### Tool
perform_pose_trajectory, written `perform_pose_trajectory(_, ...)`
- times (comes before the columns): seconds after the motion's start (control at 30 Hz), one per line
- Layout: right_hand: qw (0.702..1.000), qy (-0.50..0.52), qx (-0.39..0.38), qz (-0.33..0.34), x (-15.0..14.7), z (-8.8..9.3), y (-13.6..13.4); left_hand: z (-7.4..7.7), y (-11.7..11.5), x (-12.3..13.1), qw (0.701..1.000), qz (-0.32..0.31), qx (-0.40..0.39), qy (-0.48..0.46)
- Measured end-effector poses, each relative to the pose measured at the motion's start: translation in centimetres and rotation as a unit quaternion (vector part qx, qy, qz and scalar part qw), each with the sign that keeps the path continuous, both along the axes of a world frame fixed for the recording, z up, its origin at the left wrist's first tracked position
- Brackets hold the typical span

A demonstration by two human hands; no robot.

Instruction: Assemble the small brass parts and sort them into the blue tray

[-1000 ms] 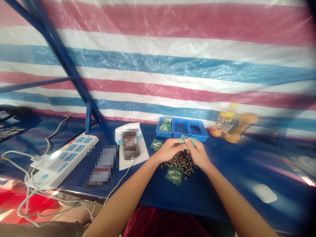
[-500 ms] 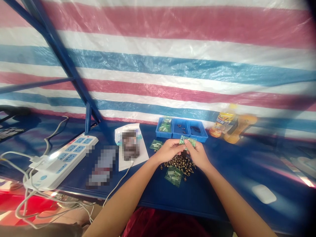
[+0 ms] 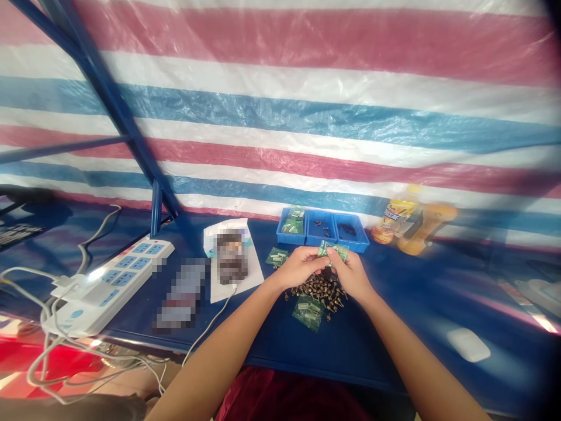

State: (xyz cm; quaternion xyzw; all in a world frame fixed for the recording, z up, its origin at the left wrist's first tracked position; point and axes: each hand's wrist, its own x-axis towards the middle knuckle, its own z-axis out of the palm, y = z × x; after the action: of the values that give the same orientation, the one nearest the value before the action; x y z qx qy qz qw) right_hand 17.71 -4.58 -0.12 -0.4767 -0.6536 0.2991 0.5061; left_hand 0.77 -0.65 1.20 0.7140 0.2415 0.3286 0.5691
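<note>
My left hand and my right hand meet above the table, their fingertips pinching a small clear bag with green contents. Under both hands lies a loose pile of small brass-and-dark metal parts. A similar small bag rests at the pile's near edge, and another lies left of my left hand. Beyond my hands stands a blue three-compartment tray, holding green bags on the left, a few small parts in the middle and dark parts on the right.
A white power strip with tangled cables lies at the left. Two blurred-out items sit near it, one on a white sheet. Two plastic bottles stand at the back right, before a striped tarp.
My hands and the bag stay almost still above the pile. The view shifts only slightly.
</note>
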Motion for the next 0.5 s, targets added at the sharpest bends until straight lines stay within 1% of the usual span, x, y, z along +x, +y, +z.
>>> perform_pose_trajectory(0.5,1.0,0.008,-0.003,0.009,-0.07,0.12,-0.02,0.11,-0.08,0.0,1.0,0.002,0.01,0.002)
